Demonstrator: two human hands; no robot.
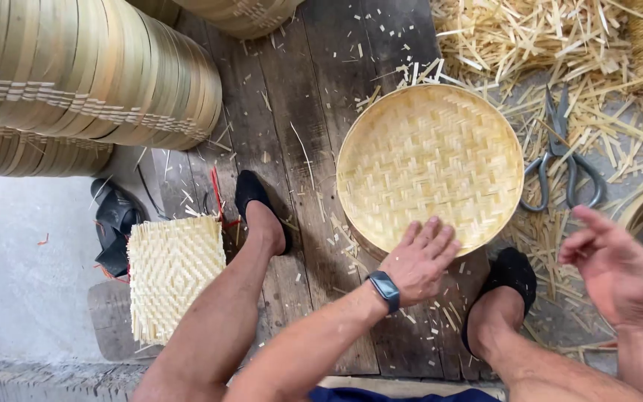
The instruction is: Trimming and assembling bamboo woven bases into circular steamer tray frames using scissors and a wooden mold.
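The round woven bamboo tray (430, 165) lies flat on the plank floor (299, 112) between the feet, the left hand (420, 260) spread open on its near rim and the right hand (615, 268) open and empty beside it — apparently mid-positioning, with the scissors (565, 160) just right of the tray.
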